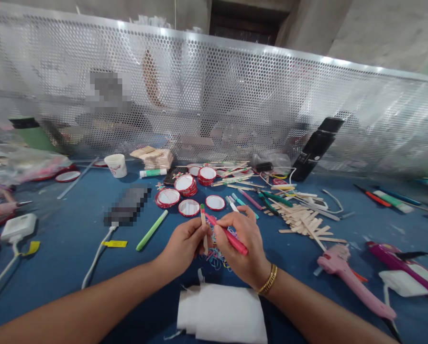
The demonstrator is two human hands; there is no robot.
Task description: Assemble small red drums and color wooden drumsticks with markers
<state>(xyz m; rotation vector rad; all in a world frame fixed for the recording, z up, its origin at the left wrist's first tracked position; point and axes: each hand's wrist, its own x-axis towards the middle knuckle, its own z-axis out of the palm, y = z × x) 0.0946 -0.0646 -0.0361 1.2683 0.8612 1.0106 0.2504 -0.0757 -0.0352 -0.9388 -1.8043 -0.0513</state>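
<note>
Your left hand (185, 242) pinches a wooden stick (203, 220), just beyond the white cloth (226, 313); your right hand (243, 241) grips a pink marker (236, 241), tip beside the stick's coloured end. Likely risk: a slack left pinch could let the stick twist, smearing ink. Cup (116, 166), beyond and left of the cloth: red print, illegible. No brand readable.

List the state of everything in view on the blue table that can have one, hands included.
Left hand: closed on the craft stick
Craft stick: raised, upper end coloured
Right hand: closed on the pink marker
Pink marker: held, narrow end toward the stick
Green marker: lying flat
Phone: cable attached, screen obscured
Paper cup: upright
White cloth: folded
Pink glue gun: lying down
</note>
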